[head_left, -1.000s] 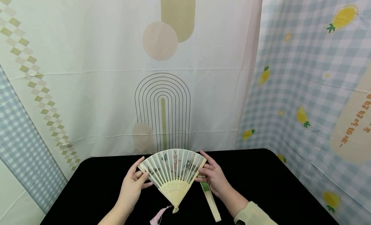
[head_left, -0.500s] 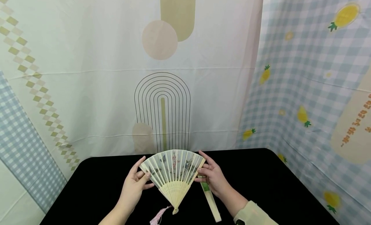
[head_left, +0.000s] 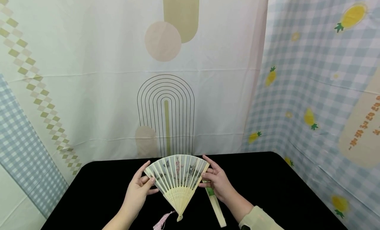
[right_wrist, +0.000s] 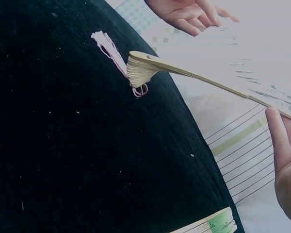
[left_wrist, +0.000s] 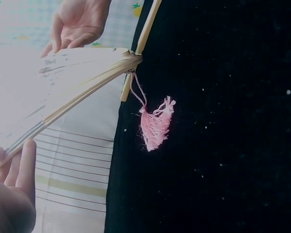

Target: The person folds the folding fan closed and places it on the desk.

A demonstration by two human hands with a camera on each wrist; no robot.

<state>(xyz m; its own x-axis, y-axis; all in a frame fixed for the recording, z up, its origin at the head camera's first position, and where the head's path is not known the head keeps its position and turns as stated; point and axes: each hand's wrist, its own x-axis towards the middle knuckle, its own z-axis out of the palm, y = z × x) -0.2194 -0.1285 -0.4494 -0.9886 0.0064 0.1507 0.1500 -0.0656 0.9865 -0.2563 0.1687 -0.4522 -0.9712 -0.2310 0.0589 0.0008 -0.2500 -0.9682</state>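
Observation:
A pale folding fan [head_left: 179,188] with bamboo ribs and printed flowers is spread between my hands, pivot end down. My left hand [head_left: 135,190] holds its left edge, thumb in front and fingers behind. On the right edge, my right hand [head_left: 220,182] grips the outer rib between thumb and fingers, index finger extended up toward the top corner. From the pivot hangs a pink tassel [left_wrist: 156,127]. Another fan [head_left: 217,208], folded and banded in green, lies on the table beside my right hand, its upper end partly hidden. Glare washes out the fan leaf in both wrist views.
The black-covered table [head_left: 282,190] extends around both hands. Behind it hangs a pale patterned curtain [head_left: 104,108], with a blue checked pineapple-print cloth [head_left: 297,101] along the right side.
The spread fan has dropped slightly and become a little narrower, as my hands have drawn slightly closer together. The folded fan lies where it was.

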